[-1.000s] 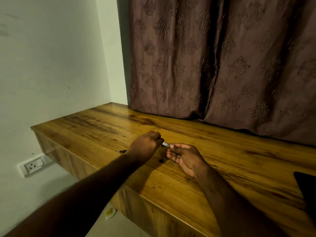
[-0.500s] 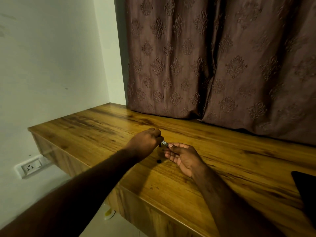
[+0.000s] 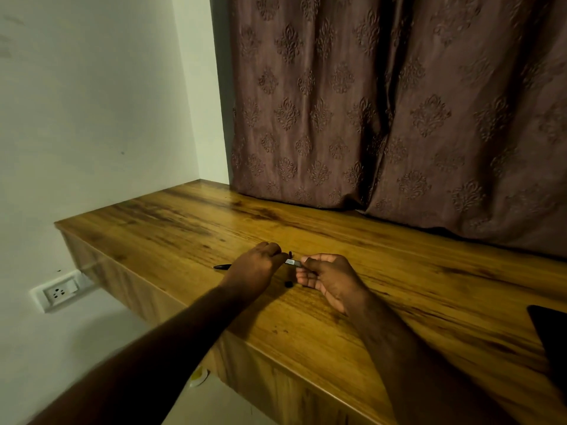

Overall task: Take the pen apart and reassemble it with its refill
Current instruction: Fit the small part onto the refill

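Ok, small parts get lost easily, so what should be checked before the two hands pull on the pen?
1. Left hand grips the pen, whose black tip pokes out to the left: ok.
2. Right hand pinches the silver section at the other end: ok.
3. Both hands work over the table, not past its front edge: ok.
4. Small black piece lies on the table, well in from the edge: ok.
5. Refill in sight: cannot tell, the hands cover most of the pen.
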Tool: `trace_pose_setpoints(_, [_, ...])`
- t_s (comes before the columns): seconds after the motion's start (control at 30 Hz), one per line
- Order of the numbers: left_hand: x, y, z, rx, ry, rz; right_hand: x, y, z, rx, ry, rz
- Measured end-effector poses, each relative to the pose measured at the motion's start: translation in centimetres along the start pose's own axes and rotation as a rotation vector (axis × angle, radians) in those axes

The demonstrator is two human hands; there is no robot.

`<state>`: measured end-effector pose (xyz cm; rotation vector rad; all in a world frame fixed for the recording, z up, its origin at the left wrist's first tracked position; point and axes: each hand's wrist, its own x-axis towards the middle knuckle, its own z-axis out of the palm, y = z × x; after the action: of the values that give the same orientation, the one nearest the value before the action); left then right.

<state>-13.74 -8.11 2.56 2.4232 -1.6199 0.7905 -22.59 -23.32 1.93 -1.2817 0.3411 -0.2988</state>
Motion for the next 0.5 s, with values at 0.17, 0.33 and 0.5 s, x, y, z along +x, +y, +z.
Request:
trace_pose_setpoints(0.17, [-1.1, 0.6, 0.4, -0.093, 0.007, -0.081, 0.2, -0.1, 0.2, -0.023, 0.01, 0.022])
trace_pose_setpoints(0.33, [-1.6, 0.7, 0.8, -0.144, 0.004, -0.113, 0.4, -0.1, 0.3, -0.098, 0.017, -0.005])
trace_pose_setpoints(0.5, [-1.6, 0.8, 1.1, -0.134, 0.023, -0.09, 0.5, 0.1, 0.2, -0.131, 0.002, -0.013])
